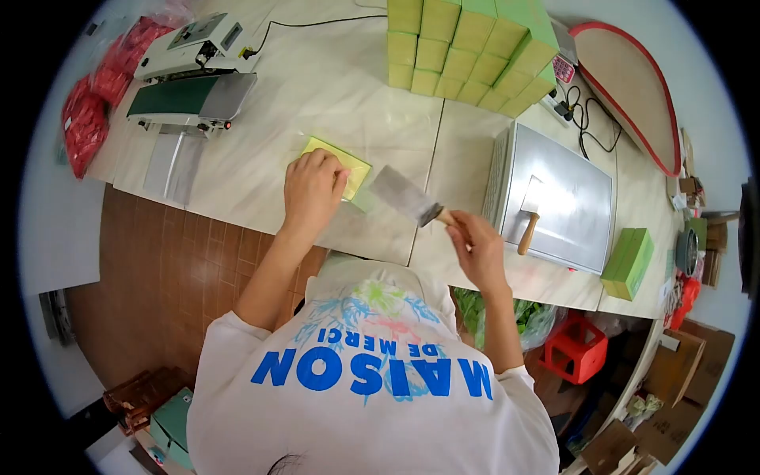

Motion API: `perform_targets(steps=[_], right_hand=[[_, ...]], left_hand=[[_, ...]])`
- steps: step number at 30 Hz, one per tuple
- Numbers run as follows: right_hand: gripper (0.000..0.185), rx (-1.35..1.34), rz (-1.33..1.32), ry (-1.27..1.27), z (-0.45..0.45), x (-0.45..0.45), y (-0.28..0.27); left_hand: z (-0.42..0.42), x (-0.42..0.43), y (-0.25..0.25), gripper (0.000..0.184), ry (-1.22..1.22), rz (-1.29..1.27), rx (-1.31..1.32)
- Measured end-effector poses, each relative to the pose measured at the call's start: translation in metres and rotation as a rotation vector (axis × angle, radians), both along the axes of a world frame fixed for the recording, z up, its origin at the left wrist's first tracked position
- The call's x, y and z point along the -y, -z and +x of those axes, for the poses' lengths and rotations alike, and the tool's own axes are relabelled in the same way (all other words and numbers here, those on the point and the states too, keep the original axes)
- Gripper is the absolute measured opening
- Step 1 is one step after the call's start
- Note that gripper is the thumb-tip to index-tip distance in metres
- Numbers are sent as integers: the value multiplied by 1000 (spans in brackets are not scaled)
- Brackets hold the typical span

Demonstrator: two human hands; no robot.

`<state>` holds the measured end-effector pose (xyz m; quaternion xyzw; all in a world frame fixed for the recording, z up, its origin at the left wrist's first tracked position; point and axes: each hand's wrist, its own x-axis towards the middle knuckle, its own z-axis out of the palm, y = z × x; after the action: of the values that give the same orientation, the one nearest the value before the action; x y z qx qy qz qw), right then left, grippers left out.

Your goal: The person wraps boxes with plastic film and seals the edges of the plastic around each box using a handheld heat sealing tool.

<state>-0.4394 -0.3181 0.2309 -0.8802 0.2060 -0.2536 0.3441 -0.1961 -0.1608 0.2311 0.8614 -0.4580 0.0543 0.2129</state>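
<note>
A flat yellow-green box (pixel 360 169) lies on the table, with clear film around it that sticks out past its near edge. My left hand (pixel 315 190) rests on the box, fingers curled and pressed to its top. In my right hand (pixel 479 249) is a scraper (pixel 402 192) with a broad metal blade and a wooden handle. Its blade points toward the box, a little to the right of it, and does not touch it. A second wooden-handled scraper (pixel 529 231) lies on a silver metal hot plate (pixel 574 186) at the right.
Stacked green boxes (pixel 467 55) stand at the back. Left is a sealing machine (pixel 190 87) beside red bags (pixel 85 127). More green boxes (pixel 628 264) sit right of the hot plate, with cables (pixel 590 119) behind. A red stool (pixel 576 348) is below the table.
</note>
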Motion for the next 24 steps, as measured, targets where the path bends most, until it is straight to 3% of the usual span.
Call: perform_targets(steps=[13, 15, 18, 24], right_hand=[[18, -38, -192, -159, 32, -14, -17], [20, -26, -203, -159, 38, -17, -15], [21, 8, -236, -165, 48, -19, -14], [24, -53, -280, -189, 63, -23, -19]], left_hand=[[8, -10, -15, 16, 39, -102, 54], [16, -19, -15, 19, 304, -66, -106], [25, -28, -21, 18, 447, -26, -76], [51, -34, -26, 12, 502, -57, -118]])
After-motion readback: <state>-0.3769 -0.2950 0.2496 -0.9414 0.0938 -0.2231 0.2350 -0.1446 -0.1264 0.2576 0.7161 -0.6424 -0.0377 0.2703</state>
